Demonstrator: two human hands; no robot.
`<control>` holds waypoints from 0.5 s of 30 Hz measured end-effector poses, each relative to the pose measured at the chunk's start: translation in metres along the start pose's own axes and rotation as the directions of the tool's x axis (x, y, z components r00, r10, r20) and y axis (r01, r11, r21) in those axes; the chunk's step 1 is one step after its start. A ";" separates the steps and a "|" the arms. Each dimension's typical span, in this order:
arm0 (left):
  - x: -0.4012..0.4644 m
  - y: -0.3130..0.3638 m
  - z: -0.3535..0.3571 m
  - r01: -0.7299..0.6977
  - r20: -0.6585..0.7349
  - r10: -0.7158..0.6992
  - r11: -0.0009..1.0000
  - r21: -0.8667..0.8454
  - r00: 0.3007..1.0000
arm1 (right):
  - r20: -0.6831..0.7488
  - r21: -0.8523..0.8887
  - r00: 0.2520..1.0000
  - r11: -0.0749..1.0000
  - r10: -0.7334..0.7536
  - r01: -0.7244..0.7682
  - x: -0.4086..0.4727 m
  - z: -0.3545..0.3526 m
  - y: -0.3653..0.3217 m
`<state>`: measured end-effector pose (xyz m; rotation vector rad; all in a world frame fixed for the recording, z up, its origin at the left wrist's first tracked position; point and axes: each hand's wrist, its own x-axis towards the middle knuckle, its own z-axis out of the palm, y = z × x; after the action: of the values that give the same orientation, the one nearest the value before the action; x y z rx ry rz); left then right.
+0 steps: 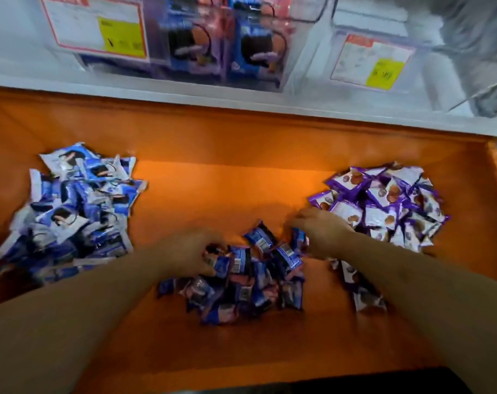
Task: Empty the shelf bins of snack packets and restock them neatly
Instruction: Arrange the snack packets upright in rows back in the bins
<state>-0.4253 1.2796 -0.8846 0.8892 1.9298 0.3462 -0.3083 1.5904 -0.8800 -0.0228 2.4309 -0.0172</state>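
Gathering middle pile of dark-blue packets [241,280] on orange shelf floor [227,189]: left hand [189,251] at pile's 10 o'clock, right hand [321,231] at 2 o'clock, both nearly equidistant; grips blurred, cannot tell.

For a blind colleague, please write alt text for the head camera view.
Two bare hands, left hand and right hand, reach into a middle heap of dark blue and pink snack packets on an orange shelf. A pile of blue-and-white packets lies left, purple-and-white packets right, clear plastic bins above.
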 end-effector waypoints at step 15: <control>-0.063 0.040 -0.099 0.027 -0.279 -0.180 0.880 -0.474 0.943 | -0.242 0.788 0.963 0.603 0.115 0.126 -0.034 -0.135 -0.034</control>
<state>-0.4744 1.2747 -0.7707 0.4229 2.0437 0.8920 -0.3702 1.5576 -0.7548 0.4097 2.4619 -1.2004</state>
